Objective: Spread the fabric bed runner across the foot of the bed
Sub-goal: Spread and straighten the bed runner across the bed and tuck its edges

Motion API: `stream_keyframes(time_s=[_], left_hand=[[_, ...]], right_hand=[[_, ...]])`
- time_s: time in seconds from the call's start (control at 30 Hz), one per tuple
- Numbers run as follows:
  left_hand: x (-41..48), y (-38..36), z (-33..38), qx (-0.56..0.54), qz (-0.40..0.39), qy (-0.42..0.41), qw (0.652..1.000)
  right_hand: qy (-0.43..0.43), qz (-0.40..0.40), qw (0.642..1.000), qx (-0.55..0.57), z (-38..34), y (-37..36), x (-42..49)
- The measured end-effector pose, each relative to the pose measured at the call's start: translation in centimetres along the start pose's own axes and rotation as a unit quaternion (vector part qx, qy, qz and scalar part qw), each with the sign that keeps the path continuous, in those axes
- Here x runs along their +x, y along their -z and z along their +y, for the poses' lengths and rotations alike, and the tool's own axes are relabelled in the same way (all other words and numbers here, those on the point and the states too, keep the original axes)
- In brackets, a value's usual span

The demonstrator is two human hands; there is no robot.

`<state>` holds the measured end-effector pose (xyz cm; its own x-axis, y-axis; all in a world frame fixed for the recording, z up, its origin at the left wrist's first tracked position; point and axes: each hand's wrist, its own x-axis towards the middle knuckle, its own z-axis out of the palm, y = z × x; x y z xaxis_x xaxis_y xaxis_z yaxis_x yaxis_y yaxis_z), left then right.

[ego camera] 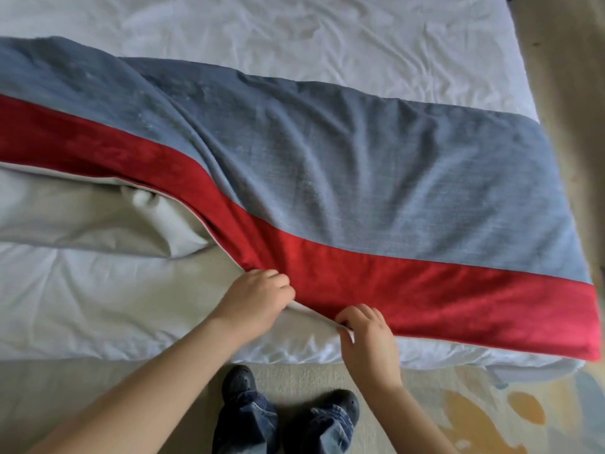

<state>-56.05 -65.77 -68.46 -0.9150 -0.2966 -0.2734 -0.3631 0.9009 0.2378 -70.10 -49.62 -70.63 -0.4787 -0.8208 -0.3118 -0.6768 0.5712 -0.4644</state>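
Observation:
The bed runner is grey-blue with a wide red band along its near edge. It lies across the white bed, flat on the right and rumpled on the left, where its pale lining is turned up. My left hand grips the red edge with curled fingers. My right hand pinches the same edge a little further right, near the foot edge of the mattress.
The white duvet shows bare at the near left. A patterned carpet runs along the foot of the bed, where my two dark shoes stand. A beige floor strip borders the bed's right side.

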Motion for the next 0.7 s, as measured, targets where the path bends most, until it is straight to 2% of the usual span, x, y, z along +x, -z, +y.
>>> stream_keyframes(time_s=[0.13,0.27,0.33,0.43,0.57,0.7], left_hand=[[-0.3,1.2,-2.6,0.049,0.070,-0.031,0.996],[-0.6,3.3,-6.9,0.081,0.133,0.029,0.987],[-1.0,4.2,-8.6,0.088,0.114,0.054,0.988],[-2.3,4.1,-9.4,0.091,0.052,0.051,0.993],[-4.9,1.7,-8.1,0.027,0.014,0.065,0.997],[-4.7,0.8,-7.5,0.019,-0.025,0.082,0.996]], right_hand=[[-0.012,-0.034,0.999,-0.039,-1.8,0.2,2.0],[0.064,-0.054,0.995,-0.052,-6.6,-0.8,4.5],[0.077,-0.039,0.996,-0.039,-9.6,-1.9,5.7],[0.028,-0.024,0.999,-0.023,-12.6,-3.6,6.3],[-0.004,-0.076,0.995,-0.066,-13.3,-5.8,4.6],[0.025,-0.126,0.987,-0.092,-12.3,-6.0,4.1]])
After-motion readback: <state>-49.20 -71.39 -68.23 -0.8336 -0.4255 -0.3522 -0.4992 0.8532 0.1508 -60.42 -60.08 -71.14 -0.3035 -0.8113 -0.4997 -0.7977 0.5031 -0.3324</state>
